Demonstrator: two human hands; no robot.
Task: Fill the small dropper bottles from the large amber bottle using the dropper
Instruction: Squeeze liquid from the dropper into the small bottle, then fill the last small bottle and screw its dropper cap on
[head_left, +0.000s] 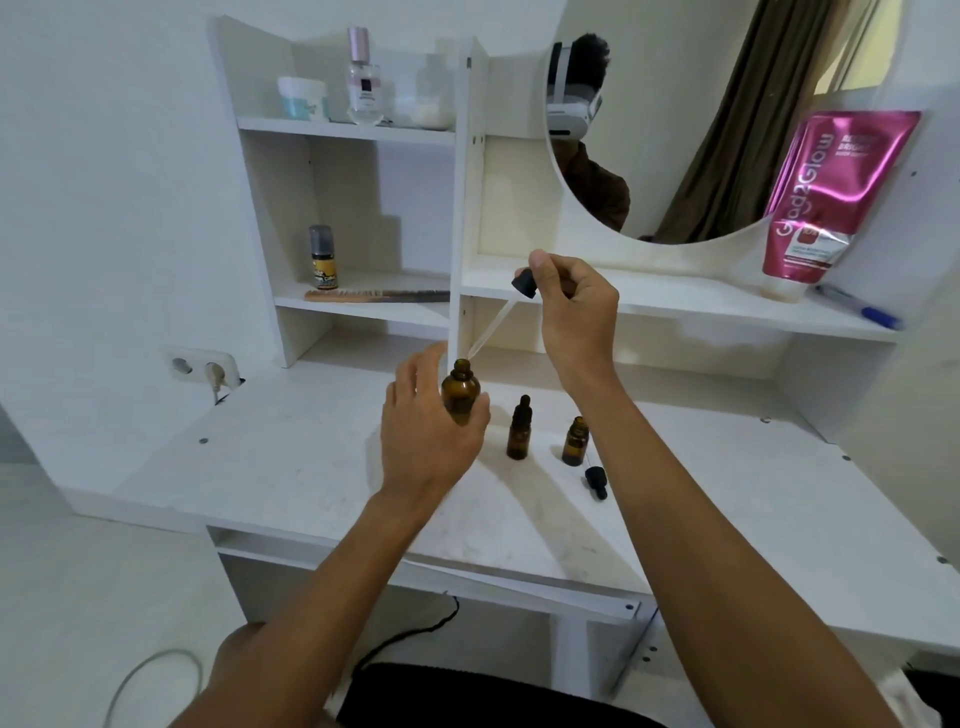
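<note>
Left hand grips the large amber bottle round its body, neck sticking out above the fingers. The hand hides the base, so I can't tell if it sits on the worktop or is lifted. Right hand pinches the dropper at its black bulb, up and to the right of the left hand. The glass tube slants down-left with its tip right at the bottle mouth; can't tell if it's inside the neck. Liquid in the tube: can't tell.

Risks, as I judge them:
- The tube enters at a slant, so the tip can catch the rim and chip or skid off. Straighten before going down.
- The pinch is on the bulb, so any extra squeeze on the way out dumps the load early.
- The open small bottle stands under the right wrist, with the capped small bottle between it and the left hand. Both are narrow and tip easily, so a dropping forearm could knock either over.
- The open neck is tiny, so a slanted tip is likely to drip onto the worktop.
- The loose dropper cap lies just beside the open bottle, nearer the body, and is easy to brush off.
</note>
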